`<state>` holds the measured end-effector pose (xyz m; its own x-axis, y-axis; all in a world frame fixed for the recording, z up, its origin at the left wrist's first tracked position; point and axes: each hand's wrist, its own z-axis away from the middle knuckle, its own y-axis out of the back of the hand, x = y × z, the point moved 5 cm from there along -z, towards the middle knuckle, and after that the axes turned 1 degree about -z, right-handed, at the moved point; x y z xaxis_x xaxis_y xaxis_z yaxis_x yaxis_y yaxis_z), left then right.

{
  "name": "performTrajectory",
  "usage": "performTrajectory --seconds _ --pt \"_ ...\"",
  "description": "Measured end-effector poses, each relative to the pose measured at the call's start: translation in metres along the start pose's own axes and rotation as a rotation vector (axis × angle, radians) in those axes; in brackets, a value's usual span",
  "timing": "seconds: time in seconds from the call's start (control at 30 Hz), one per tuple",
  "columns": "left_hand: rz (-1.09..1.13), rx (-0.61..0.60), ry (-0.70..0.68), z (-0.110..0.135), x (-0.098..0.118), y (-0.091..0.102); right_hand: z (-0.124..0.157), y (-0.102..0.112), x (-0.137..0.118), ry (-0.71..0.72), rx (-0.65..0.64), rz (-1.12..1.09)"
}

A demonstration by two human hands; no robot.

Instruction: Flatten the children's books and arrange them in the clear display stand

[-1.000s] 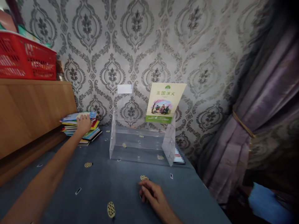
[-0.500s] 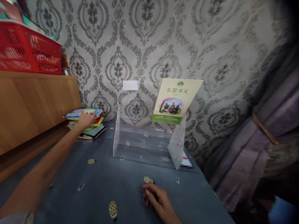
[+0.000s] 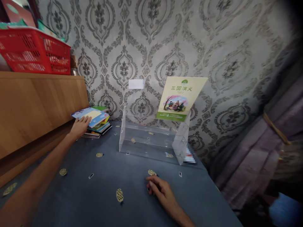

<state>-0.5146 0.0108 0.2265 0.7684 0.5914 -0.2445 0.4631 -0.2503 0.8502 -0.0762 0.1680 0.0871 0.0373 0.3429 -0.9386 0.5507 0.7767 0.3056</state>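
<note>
At the left, my left hand reaches to a stack of books by the wooden cabinet. Its fingers lie over the near edge of a light blue book on top, which sits askew on the stack. The thumb is hidden. My right hand rests on the dark blue cloth, fingers loosely curled, thumb apart from the index finger and nothing held. Beyond it stands a clear plastic rack. A cream and green book with Chinese characters leans upright at the rack's right end, untouched.
A wooden cabinet borders the left side, with a red basket on top. Patterned wallpaper closes off the back, and a purple curtain hangs at the right. Behind the rack's right side lies a partly hidden, blurred item.
My left hand has drawn back to the book's near edge, and the light blue book has shifted towards me, uncovering a green book behind it. The right hand stays on the cloth.
</note>
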Motion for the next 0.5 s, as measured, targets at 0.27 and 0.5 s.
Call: performTrajectory --seconds 0.27,0.5 --pt "-0.019 0.009 0.008 0.054 0.019 0.013 0.001 0.001 -0.006 0.013 -0.016 0.018" --pt "0.015 -0.121 -0.02 0.137 0.038 -0.008 0.003 0.001 -0.01 0.017 -0.028 0.036"
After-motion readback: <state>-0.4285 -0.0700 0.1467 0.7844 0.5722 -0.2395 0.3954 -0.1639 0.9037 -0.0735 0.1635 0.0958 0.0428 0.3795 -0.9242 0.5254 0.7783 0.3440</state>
